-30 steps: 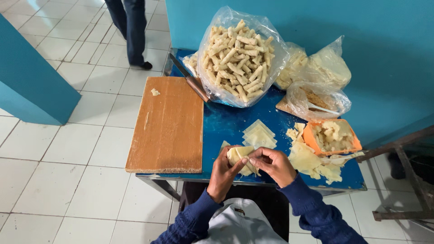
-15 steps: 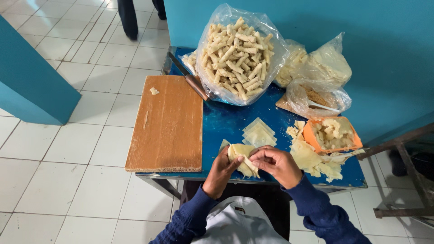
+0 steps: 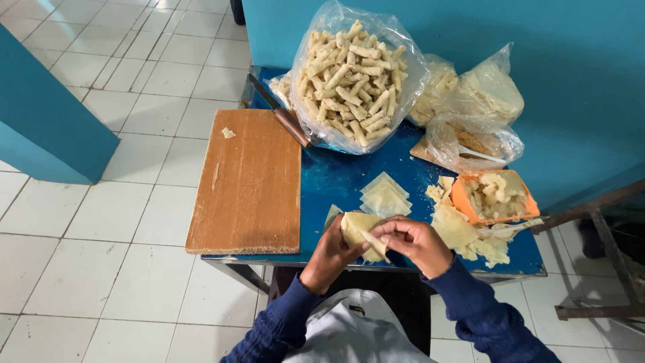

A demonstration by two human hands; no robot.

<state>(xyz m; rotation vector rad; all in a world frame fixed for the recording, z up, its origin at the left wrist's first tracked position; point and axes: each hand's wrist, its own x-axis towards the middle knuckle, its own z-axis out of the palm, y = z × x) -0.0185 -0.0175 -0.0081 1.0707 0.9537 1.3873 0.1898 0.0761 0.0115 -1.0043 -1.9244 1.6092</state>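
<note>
While pinching one pale wrapper [image 3: 359, 232] between left hand [image 3: 329, 259] and right hand [image 3: 413, 245], half-rolled; bag of finished rolls [image 3: 353, 81] heaped at twelve o'clock, wrapper stack [image 3: 384, 196] waiting.

bare blue tabletop [image 3: 336, 178] between wooden board [image 3: 247, 180] and wrapper stack [image 3: 384, 196], bags [image 3: 356, 74] crowding the back

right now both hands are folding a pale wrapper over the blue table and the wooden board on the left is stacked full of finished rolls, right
Not quite. In the head view the wooden board is nearly bare, with only a small scrap; the finished rolls sit in a clear bag. Both hands, left hand and right hand, do hold the pale wrapper.
</note>
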